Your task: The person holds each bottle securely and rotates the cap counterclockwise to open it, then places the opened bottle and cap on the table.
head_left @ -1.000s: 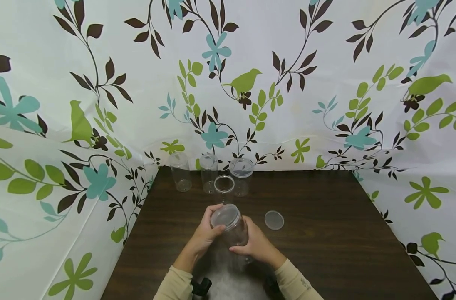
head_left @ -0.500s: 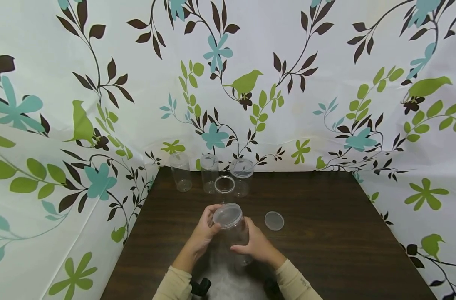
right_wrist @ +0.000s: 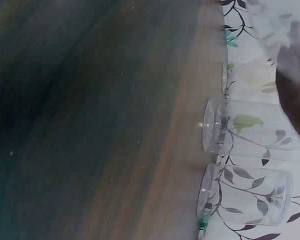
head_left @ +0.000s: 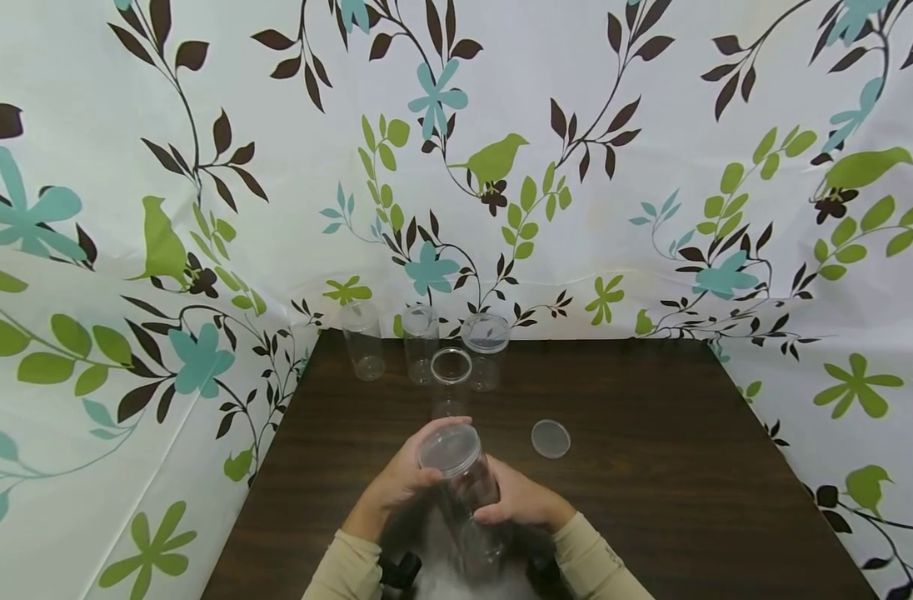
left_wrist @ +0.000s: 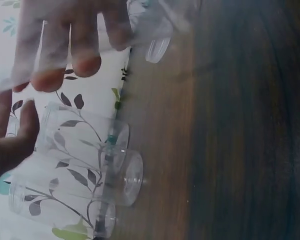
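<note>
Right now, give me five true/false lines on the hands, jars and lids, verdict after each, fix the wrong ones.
1. The left hand and right hand are both on one clear jar. True.

2. The jar in the hands has an uncovered mouth. False: a top lid sits over it.

3. A loose lid lies on the table, to the right of the hands in the head view. True.

4. The leftmost back jar lies on its side. False: it stands upright.

5. The tabletop is plain white. False: it is dark brown with a wood grain.
</note>
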Demonstrator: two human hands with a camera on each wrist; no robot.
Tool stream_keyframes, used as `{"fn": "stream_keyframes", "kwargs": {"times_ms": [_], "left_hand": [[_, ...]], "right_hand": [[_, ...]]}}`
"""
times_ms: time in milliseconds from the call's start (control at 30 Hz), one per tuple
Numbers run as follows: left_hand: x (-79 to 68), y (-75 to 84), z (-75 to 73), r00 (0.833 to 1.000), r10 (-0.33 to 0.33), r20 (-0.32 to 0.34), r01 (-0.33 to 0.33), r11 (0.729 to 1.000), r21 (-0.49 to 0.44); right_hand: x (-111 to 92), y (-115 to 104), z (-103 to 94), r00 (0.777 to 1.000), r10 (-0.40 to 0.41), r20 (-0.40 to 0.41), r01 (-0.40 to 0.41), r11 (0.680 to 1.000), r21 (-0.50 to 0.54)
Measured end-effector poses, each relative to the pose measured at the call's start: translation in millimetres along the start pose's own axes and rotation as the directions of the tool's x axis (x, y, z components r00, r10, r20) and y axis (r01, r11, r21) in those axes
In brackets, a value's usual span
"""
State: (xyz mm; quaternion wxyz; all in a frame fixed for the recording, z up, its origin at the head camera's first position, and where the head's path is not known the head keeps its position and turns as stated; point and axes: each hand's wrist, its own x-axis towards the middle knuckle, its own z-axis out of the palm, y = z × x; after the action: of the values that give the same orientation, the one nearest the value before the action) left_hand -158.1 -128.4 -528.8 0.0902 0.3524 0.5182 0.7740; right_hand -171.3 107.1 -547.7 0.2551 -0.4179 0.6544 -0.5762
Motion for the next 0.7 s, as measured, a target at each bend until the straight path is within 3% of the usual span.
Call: {"fn": "stream_keyframes", "kwargs": {"times_ms": [67,133,200,267,333,400,467,500,567,600,667,700], "left_hand": [[0.8,0.9,2.4,0.998,-0.018,-0.060,0.021,0.999,0.041],[2.0,1.9,6.2,0.986,-0.058,-0.159,0.074,0.992,0.098],[4.2,2.4,12.2,0.949,-0.109,-0.297,0.162,0.974,0.158],[8.1,1.3,19.4,0.889,-0.144,-0.435,0.245,0.952,0.185],[12.9,-0.8,26.9,0.826,-0.155,-0.543,0.309,0.928,0.206],[17.4,-3.2,33.3,0.771,-0.146,-0.620,0.353,0.908,0.225],[20.1,-5.9,38.4,0.731,-0.129,-0.670,0.379,0.893,0.242],[20.7,-6.8,40.3,0.719,-0.121,-0.685,0.385,0.889,0.248],[20.5,-8.3,42.6,0.708,-0.101,-0.699,0.382,0.887,0.258],[19.6,-8.4,42.9,0.717,-0.102,-0.689,0.369,0.895,0.252],[16.2,-7.9,40.6,0.759,-0.107,-0.642,0.327,0.916,0.234],[13.9,-6.8,38.4,0.785,-0.109,-0.610,0.303,0.926,0.224]], "right_hand": [[-0.7,-2.5,1.5,0.996,0.022,-0.083,-0.027,0.998,-0.057],[-1.2,-4.8,3.6,0.984,0.035,-0.177,-0.060,0.989,-0.134],[-0.8,-6.5,6.4,0.958,0.027,-0.286,-0.097,0.968,-0.232],[1.4,-6.8,10.5,0.922,0.002,-0.388,-0.142,0.932,-0.332],[4.3,-6.3,15.7,0.868,-0.055,-0.494,-0.210,0.860,-0.464],[6.9,-4.9,20.6,0.814,-0.119,-0.568,-0.289,0.766,-0.574],[9.1,-3.7,24.5,0.763,-0.190,-0.617,-0.368,0.658,-0.657],[9.9,-3.1,25.8,0.746,-0.220,-0.628,-0.397,0.611,-0.685],[10.7,-1.5,26.7,0.732,-0.248,-0.635,-0.420,0.569,-0.707],[10.5,-1.2,26.3,0.734,-0.244,-0.634,-0.413,0.581,-0.702],[8.7,-0.6,23.5,0.751,-0.200,-0.629,-0.374,0.656,-0.656],[7.2,-0.8,21.1,0.768,-0.169,-0.617,-0.340,0.709,-0.617]]}}
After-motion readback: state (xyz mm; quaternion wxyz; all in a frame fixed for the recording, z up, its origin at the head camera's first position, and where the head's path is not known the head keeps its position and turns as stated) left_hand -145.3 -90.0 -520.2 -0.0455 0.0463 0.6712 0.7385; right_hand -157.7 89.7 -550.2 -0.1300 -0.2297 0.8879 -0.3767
